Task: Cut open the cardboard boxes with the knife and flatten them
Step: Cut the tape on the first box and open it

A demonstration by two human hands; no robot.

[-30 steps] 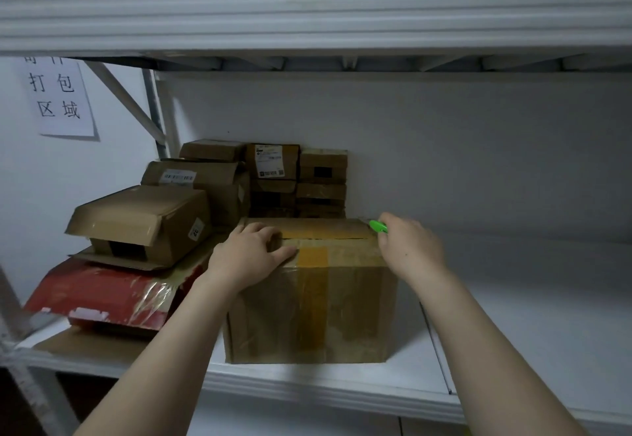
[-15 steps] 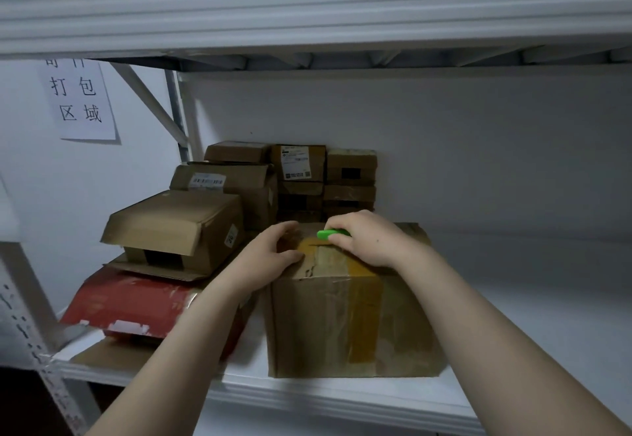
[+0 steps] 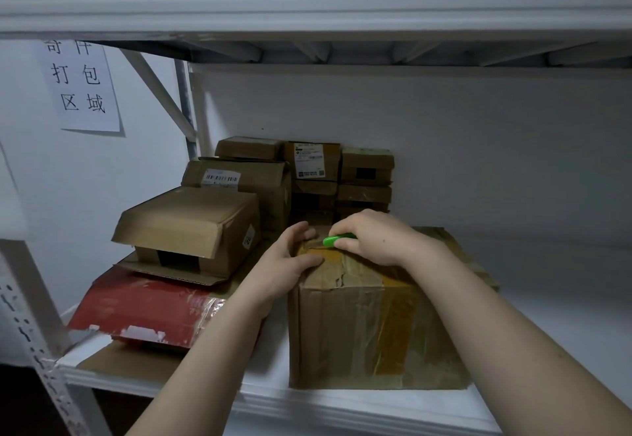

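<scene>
The green knife (image 3: 337,240) is now being held over the near left corner of the cardboard box (image 3: 369,333), whereas a second ago it was being held at the far right corner of the box top. The knife is being clasped in the closed grip of the right hand (image 3: 379,239), with only its green end being shown past the fingers; the blade is being hidden. The same corner is being steadied by the left hand (image 3: 287,264), its grip being curled over the top edge with the thumb along the front. The box is being kept upright near the front of the white shelf (image 3: 547,333). Its brown card is being shown creased, glossy with clear tape, crossed by a yellow-brown tape band, and torn along the near top edge. Smaller boxes (image 3: 307,175) are being stacked far left, behind an open-flapped box (image 3: 191,223) lying on a red carton (image 3: 136,305).
</scene>
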